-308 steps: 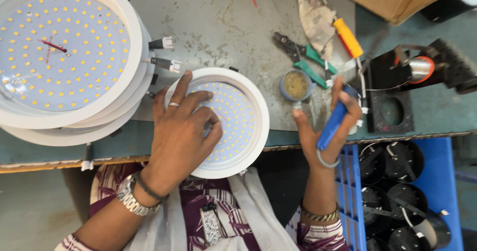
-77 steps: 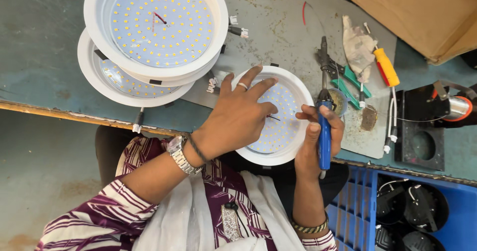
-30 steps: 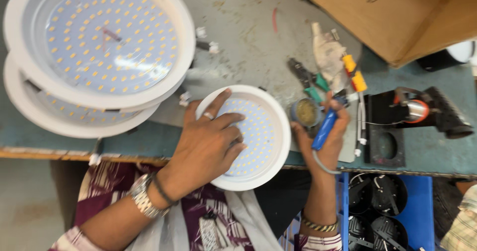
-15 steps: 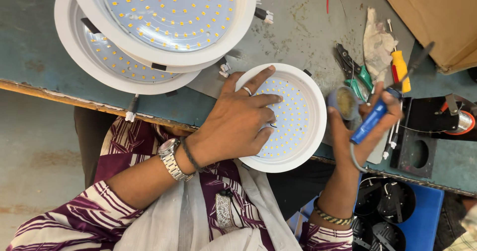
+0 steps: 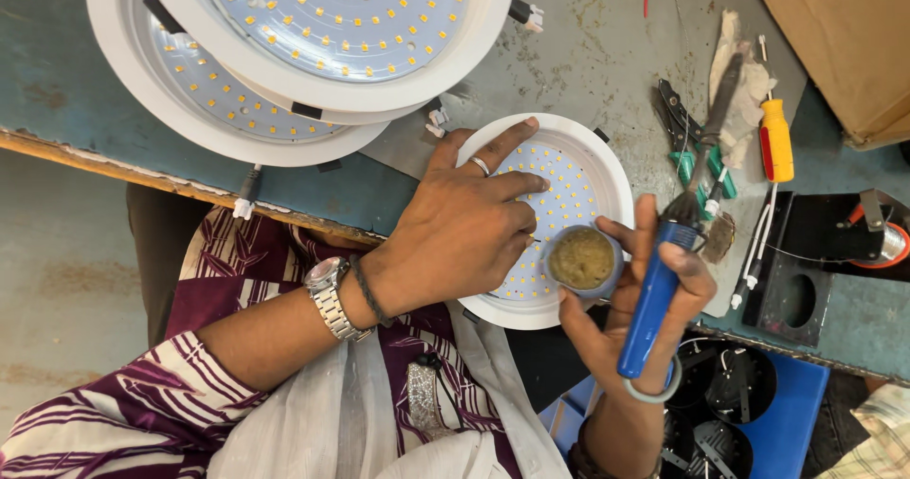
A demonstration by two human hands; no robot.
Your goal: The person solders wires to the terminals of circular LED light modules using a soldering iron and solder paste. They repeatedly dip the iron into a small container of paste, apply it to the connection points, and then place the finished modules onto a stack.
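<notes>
A small round white LED light (image 5: 588,171) lies face up at the table's near edge. My left hand (image 5: 464,237) lies on it, palm down, fingers spread over the dotted panel and holding it in place. My right hand (image 5: 635,323) grips a blue-handled soldering iron (image 5: 654,299), its dark tip pointing away toward the tools. The same hand's thumb and fingers pinch a small round tin of brown paste (image 5: 581,258) over the light's right rim.
Two large round LED lights (image 5: 332,24) are stacked at the far left. Green-handled pliers (image 5: 684,157), an orange screwdriver (image 5: 777,138) and a rag (image 5: 744,72) lie to the right, beside a black stand (image 5: 815,271). A cardboard box (image 5: 844,34) sits far right, a blue crate (image 5: 758,422) below the table.
The paste tin, earlier on the table right of the small light, is now in my right hand at the light's rim. My left hand stays on the panel.
</notes>
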